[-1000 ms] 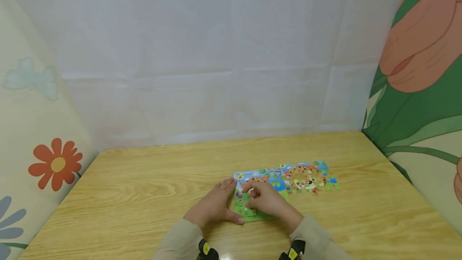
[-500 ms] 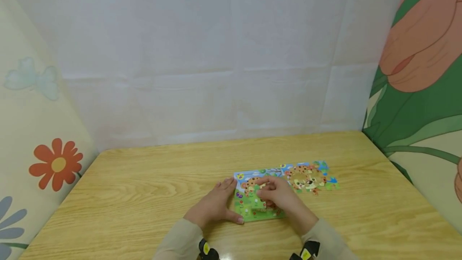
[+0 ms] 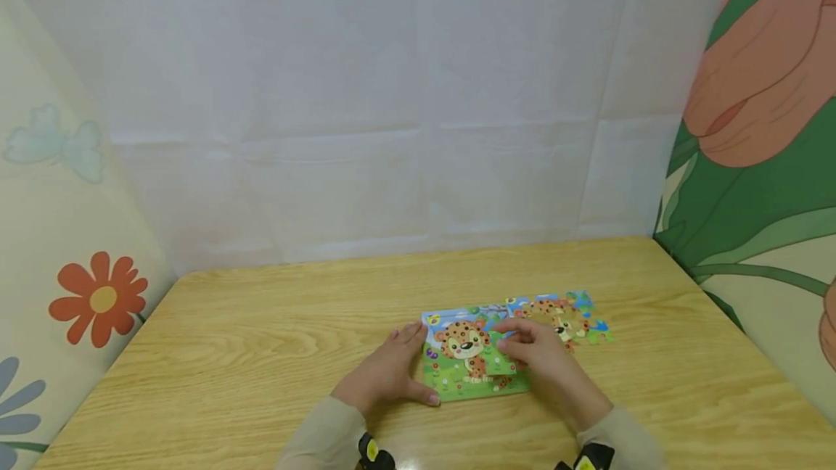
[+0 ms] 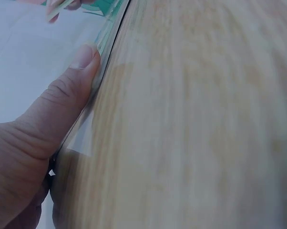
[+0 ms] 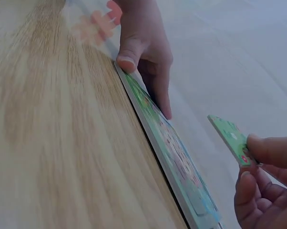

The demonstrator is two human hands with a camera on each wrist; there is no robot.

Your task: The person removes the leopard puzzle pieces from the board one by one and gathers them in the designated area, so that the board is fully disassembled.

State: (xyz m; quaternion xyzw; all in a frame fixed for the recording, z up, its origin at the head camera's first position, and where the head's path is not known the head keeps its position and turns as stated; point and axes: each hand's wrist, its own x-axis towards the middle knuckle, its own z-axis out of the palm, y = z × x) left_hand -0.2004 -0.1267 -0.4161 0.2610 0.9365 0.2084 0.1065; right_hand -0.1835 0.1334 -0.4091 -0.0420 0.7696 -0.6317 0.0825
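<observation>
A flat picture board (image 3: 447, 383) printed with a spotted cub, blue sky and green grass lies on the table. My left hand (image 3: 385, 368) rests at its left side, with the thumb at the near left corner and the fingers along the left edge. In the left wrist view the thumb (image 4: 62, 95) presses on the board's edge. My right hand (image 3: 551, 361) pinches a green puzzle piece (image 5: 231, 139) between thumb and fingers. That piece is raised above the board's right part, tilted in the right wrist view.
Beyond my right hand lies a partly joined cub puzzle (image 3: 545, 307) with a gap in the face, close to the board's far right corner. The wooden table (image 3: 261, 354) meets a white cloth backdrop (image 3: 326, 129). Printed panels stand at both sides.
My right hand has moved right across the board with the green puzzle piece, uncovering the cub's face and body. The left hand has stayed in place.
</observation>
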